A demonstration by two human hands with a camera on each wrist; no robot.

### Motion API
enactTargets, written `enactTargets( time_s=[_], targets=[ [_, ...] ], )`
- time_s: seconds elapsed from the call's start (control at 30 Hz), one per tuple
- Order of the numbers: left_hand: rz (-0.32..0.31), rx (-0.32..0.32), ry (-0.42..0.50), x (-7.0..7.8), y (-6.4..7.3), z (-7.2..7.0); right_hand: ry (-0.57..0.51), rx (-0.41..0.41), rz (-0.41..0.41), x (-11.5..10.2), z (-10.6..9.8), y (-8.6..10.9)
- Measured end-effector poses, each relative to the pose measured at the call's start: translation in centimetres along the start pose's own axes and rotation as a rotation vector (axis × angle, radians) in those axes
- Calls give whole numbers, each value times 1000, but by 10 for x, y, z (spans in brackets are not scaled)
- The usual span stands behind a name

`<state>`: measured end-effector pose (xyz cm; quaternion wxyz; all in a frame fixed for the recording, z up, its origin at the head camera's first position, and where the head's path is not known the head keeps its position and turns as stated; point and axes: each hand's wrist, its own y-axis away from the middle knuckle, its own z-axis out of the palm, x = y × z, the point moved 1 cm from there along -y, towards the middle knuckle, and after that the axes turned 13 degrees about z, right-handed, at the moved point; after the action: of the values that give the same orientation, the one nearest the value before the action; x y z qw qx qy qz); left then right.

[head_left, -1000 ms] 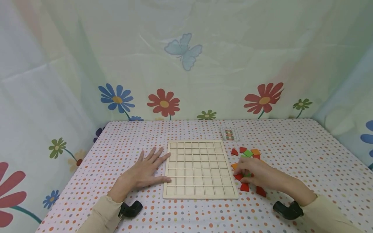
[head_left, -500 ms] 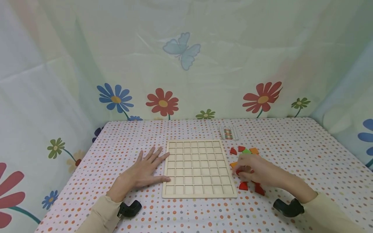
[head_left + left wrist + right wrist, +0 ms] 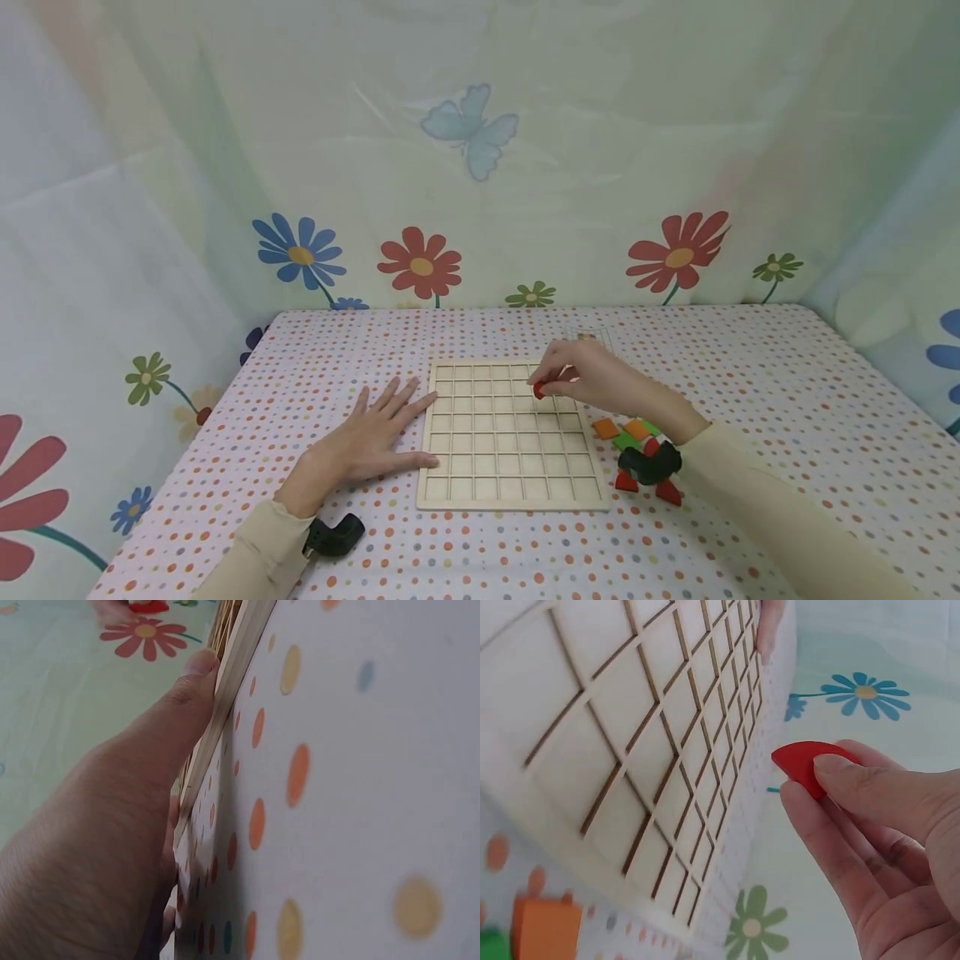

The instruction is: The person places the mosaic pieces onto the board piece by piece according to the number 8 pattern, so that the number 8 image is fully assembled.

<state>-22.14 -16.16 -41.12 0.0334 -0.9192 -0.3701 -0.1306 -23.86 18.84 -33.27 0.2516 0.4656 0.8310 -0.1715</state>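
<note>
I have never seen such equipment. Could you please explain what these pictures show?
No machine works here: you see a person's bare left hand and right hand. The widest picture comes from a camera worn on the head; the others from black cameras worn on the wrists. On the white, dotted cloth lies a pale wooden board with square cells. To its right are flat red, orange and green pieces. The left hand touches the board's left edge; the right hand pinches a red, round-edged wedge above the board.

You've a red pc (image 3: 796,760), pale wood board (image 3: 513,505) w/ grid, orange pcs (image 3: 604,429), green pcs (image 3: 624,442), whitish cloth (image 3: 480,558) w/ multicol. dots, pale-green backdrop (image 3: 562,183) w/ floral print, beige sleeves (image 3: 258,550)
</note>
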Motion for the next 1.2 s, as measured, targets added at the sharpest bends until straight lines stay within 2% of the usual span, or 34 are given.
enactTargets(
  time_s=[0.23,0.43,0.97,1.2],
  targets=[
    [-5,8,18,0,-1,-1,-117,24,-11,1,21,-31],
    [-7,-5,45,2,-2,-1,-143,35,41,2,36,-45],
    [-40,-24,74,4,-6,-3,-251,44,228,5,52,-57],
    [-50,-22,80,5,-6,-5,-286,54,241,1,55,-63]
  ],
)
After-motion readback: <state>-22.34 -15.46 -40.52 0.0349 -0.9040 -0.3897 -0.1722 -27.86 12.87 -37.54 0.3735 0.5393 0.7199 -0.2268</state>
